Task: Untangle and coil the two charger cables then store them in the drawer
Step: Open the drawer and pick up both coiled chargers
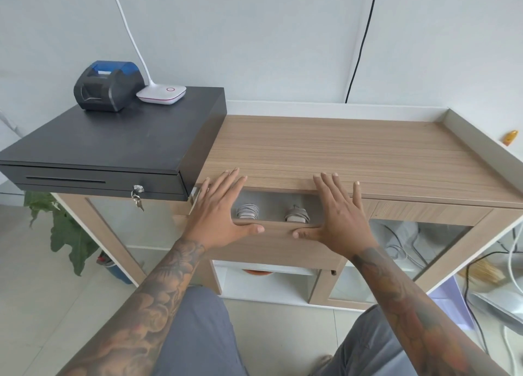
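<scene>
Far left, a cash box [107, 138] carries a printer [109, 85] and a lamp base [161, 94], its keys [137, 198] hanging just beside the drawer [278, 230]. The left hand [218, 211] lies flat, fingers spread, thumb on the drawer's front edge. Inside the part-open drawer sit the two coiled cables, one [248, 212] to the left and the other [296, 215] to the right, apart. The right hand [338, 211] mirrors the left, fingers straight, thumb on the edge. Judged step: storage done, closing in hand. The next move calls for an even push inward with both hands. Nothing visibly blocks the drawer; the tabletop [353, 149] overhangs it.
</scene>
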